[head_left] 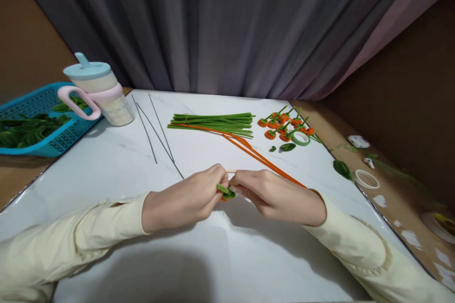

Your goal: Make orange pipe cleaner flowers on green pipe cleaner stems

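Observation:
Between my two hands, low over the white tabletop, is a small pipe-cleaner flower (228, 195) in orange and green with a short green stem. My left hand (199, 194) is closed, its fingertips pinching the flower. From the other side my right hand (265, 194) is closed too, with thumb and forefinger pressed against the same flower. A thin pale stick (231, 171) shows just behind the fingertips; what holds it is hidden. Orange pipe cleaners (263, 157) lie just beyond my right hand. A bundle of green pipe cleaners (213, 122) lies further back.
Finished-looking orange flowers (280, 125) and a roll of green tape (300, 138) lie at the back right. Thin dark wires (156, 128) lie left of centre. A tumbler (103, 90) stands by a blue basket (53, 144). A white tape roll (367, 179) is at right.

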`<state>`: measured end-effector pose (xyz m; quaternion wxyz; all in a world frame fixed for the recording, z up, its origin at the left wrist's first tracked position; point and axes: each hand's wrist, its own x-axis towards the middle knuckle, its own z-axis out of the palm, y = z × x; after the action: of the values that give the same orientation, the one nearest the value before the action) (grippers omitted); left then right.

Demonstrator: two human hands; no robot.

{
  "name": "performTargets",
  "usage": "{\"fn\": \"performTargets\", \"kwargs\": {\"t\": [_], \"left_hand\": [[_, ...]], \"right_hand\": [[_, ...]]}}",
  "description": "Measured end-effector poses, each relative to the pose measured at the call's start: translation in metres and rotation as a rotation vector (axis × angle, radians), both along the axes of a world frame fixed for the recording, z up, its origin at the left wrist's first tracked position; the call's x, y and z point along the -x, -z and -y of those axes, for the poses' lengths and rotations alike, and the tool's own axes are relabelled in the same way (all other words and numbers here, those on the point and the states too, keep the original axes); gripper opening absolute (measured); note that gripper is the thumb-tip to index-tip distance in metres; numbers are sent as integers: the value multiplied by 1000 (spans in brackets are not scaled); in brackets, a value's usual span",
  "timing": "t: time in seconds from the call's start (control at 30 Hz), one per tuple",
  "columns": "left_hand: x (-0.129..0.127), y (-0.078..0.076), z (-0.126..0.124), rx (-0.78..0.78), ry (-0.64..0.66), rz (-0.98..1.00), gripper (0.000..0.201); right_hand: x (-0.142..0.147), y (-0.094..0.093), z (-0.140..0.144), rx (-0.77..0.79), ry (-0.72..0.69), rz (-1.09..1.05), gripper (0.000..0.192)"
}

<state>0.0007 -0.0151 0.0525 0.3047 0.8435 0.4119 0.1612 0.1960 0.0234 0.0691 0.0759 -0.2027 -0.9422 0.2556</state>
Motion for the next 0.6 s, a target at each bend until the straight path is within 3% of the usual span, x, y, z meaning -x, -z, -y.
{"fn": "performTargets", "kwargs": {"t": [0.1, 0.27, 0.43, 0.5, 0.6], "left_hand": [[-1, 4, 1, -117, -40, 6, 13], [-5, 11, 4, -373, -84, -57, 15], [-5, 18, 8, -625, -85, -112, 18], [-6, 21, 7, -638, -90, -108, 18], [-7, 25, 1, -447, -145, -19, 15]], "right_hand": [[4, 7, 1, 14, 86, -128, 16], [11, 10, 5, 197, 309, -236, 17], [12, 10, 6, 279, 341, -268, 20], [12, 12, 4, 296, 343, -271, 21], [10, 19, 2, 371, 346, -260, 22]]}}
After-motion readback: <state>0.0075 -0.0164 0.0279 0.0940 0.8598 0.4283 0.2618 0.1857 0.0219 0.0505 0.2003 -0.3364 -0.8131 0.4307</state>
